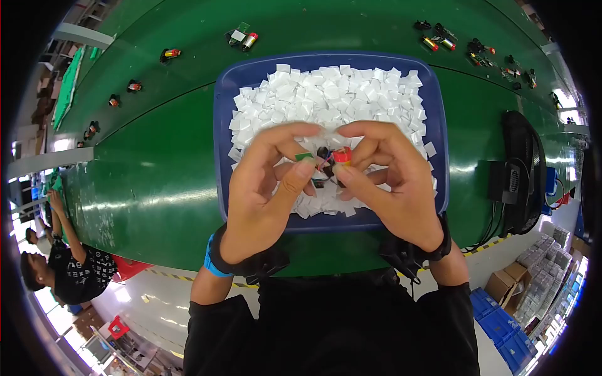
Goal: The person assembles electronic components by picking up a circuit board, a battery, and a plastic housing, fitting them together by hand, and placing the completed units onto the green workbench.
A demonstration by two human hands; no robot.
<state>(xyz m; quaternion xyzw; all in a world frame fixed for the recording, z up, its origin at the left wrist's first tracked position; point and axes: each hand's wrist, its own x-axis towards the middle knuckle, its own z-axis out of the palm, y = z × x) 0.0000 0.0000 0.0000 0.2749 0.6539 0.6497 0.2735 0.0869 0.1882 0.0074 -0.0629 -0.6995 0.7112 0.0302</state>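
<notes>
Left hand (pixel 260 182) pinches green board (pixel 303 155), right hand (pixel 401 175) pinches red-yellow cylinder (pixel 342 155); wires (pixel 324 164) between fingertips (pixel 305 167) look fragile, unit probably light: best gripped by cylinder body.

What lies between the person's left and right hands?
The head view shows, between left hand and right hand, a green circuit-board piece at the left fingertips, thin wires, and a red-and-yellow cylinder at the right.
</notes>
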